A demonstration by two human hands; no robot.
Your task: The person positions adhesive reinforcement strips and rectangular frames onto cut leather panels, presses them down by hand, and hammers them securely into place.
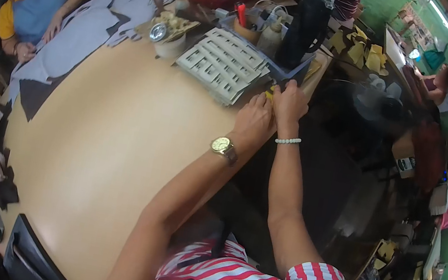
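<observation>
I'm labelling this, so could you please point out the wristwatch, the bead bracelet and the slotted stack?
Wristwatch (221, 144), head view: on its dial.
Bead bracelet (288, 141), head view: on its beads.
Slotted stack (222, 68), head view: on its top.

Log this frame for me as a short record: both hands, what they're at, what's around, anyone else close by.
Left hand: near the edge of the table, by a small yellow item; wristwatch on wrist
Right hand: beside the left, by the same item; beaded bracelet on wrist
Yellow item: mostly hidden; kind unclear
Nearby: stack of pale sheets with dark markings
Other person: yellow top, blue apron, hands at grey cloth
</observation>
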